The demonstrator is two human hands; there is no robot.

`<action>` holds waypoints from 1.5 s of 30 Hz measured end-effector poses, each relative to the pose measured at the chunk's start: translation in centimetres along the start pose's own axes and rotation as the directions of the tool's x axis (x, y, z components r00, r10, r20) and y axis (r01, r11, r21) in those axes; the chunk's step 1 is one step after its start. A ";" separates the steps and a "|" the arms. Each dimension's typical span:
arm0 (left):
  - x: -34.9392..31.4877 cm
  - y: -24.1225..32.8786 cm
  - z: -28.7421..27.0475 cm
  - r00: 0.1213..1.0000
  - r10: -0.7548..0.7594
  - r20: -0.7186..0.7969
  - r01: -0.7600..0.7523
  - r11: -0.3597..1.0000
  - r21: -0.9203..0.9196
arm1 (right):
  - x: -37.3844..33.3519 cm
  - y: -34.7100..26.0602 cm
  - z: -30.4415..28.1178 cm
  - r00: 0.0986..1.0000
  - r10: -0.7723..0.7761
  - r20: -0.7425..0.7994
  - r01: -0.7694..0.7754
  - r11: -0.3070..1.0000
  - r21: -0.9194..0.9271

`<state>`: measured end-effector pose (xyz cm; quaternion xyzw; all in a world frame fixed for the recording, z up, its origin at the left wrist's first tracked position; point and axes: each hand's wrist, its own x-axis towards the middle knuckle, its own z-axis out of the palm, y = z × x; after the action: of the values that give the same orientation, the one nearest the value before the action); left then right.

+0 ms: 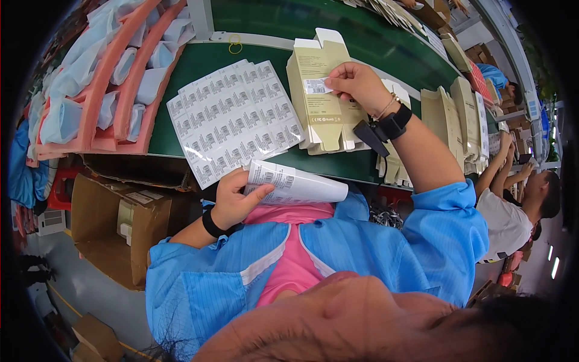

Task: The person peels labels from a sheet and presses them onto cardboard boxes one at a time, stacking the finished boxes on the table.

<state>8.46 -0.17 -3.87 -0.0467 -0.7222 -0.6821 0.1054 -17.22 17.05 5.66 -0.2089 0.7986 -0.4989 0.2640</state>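
At my far left, a pink foam tray [90, 130] holds rows of pieces wrapped in pale, bluish covering, and below it an open brown box [93, 238] sits tilted by the edge of the green surface [161, 134]. Next to the tray, several printed label sheets [235, 114] lie overlapping, fanned toward me. Just below them my left hand [234, 199] is closed on the left end of a curled label sheet [319, 186], thumb on top, holding it in front of my chest. Beyond that sheet, a stack of flattened beige cartons [318, 54] lies on the surface, and a small white label [315, 86] is against the top one. My right hand [357, 84] is narrowed to a pinch at that label's right end; I cannot tell how much of it is stuck down. Farther right stand more beige cartons [437, 117], and beyond them a person [506, 220] in a white shirt.
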 end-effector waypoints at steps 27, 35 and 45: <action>0.1 0.6 1.9 1.000 -0.023 -0.022 0.022 1.000 -0.017 | -11.8 -1.3 -9.4 0.804 -0.450 -0.389 0.339 0.884 -0.322; 0.9 1.5 3.4 1.000 -0.009 0.023 0.008 0.999 0.040 | -12.2 7.9 -10.9 0.926 -0.206 -0.316 0.045 0.893 -0.448; 1.2 1.7 4.6 0.997 -0.034 0.069 0.028 0.995 0.092 | -10.4 13.5 -10.8 0.984 -0.074 -0.164 0.007 0.927 -0.375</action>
<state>7.23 4.44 -2.17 -0.0544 -0.7564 -0.6479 0.0713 -16.91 36.30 -0.48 -0.2271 0.8943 -0.3601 0.1380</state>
